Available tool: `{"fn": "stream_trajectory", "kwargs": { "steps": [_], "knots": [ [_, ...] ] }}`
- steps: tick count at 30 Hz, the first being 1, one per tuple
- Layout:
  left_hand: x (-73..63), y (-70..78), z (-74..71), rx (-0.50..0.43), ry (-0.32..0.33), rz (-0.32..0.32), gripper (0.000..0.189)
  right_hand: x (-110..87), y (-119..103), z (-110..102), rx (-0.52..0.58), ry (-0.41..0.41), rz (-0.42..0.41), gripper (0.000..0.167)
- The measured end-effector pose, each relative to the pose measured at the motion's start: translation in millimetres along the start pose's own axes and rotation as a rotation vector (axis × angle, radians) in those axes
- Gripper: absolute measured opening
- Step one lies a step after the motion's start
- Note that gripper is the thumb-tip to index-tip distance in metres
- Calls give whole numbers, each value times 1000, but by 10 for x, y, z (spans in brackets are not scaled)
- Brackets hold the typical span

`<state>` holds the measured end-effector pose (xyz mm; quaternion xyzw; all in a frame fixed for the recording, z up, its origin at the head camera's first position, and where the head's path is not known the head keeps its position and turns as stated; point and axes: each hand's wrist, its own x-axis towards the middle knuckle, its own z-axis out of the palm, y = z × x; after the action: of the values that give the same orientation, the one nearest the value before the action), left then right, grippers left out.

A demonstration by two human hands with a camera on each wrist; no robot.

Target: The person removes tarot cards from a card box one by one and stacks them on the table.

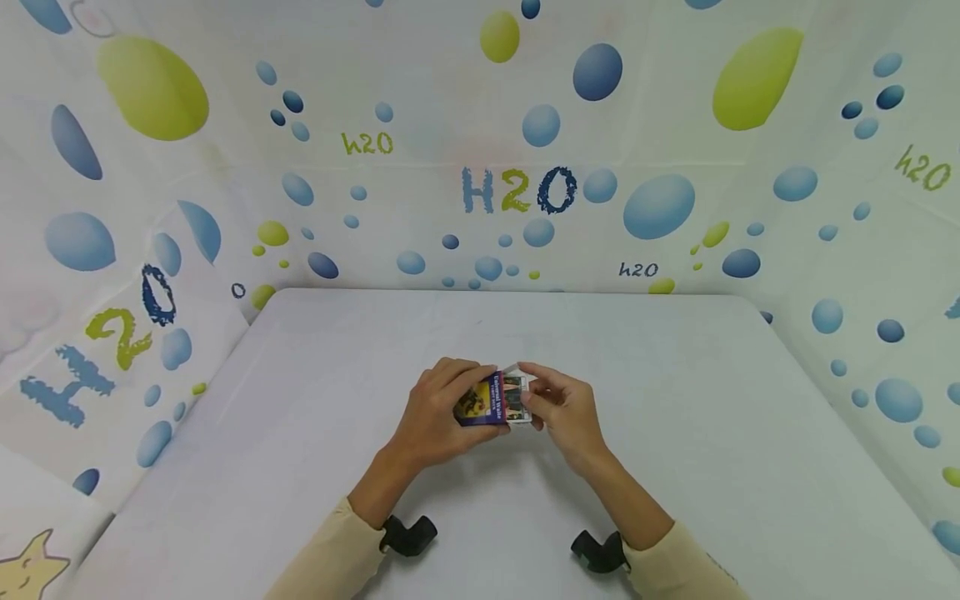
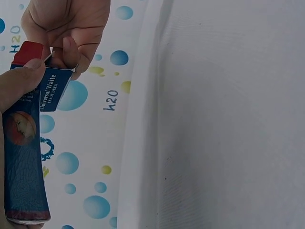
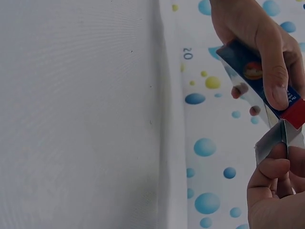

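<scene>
Clearly, from my remote station, I saw the left hand (image 1: pixel 442 410) gripping a blue tarot box (image 1: pixel 474 404), its thumb along one narrow side and its fingers round the opposite one. The box was held above the white table (image 1: pixel 337 358), about midway between the left and right edges and well in from the far edge. The right hand (image 1: pixel 568 412) had its fingers curled at the box's red end, pinching a printed flap (image 2: pixel 55 90) that stood out there. On the left wrist view I could read "Universal Waite Tarot Deck" on that flap. Small pictures showed between the box's red edge and the right fingers, though I couldn't tell whether they belonged to cards or to the packaging. Black wrist cameras (image 1: pixel 408 535) sat by the cuffs of the beige sleeves (image 1: pixel 330 554). Beyond the far edge I had a white backdrop (image 1: pixel 442 92) with blue and green drops.
</scene>
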<state>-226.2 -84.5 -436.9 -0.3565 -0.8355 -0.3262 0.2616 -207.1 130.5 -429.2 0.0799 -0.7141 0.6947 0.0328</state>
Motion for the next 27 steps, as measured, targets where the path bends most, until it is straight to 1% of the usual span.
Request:
{"fn": "stream_trajectory", "kwargs": {
  "steps": [8,18,27],
  "knots": [
    [-2,-25,1,-2,10,3,77,12,0,-13,-2,-15,-16,36],
    [-20,-48,18,-29,38,1,80,31,3,-30,-35,-4,-10,33],
    [-18,-56,18,-25,29,-11,79,53,13,-57,-33,-7,-7,32]
  ]
}}
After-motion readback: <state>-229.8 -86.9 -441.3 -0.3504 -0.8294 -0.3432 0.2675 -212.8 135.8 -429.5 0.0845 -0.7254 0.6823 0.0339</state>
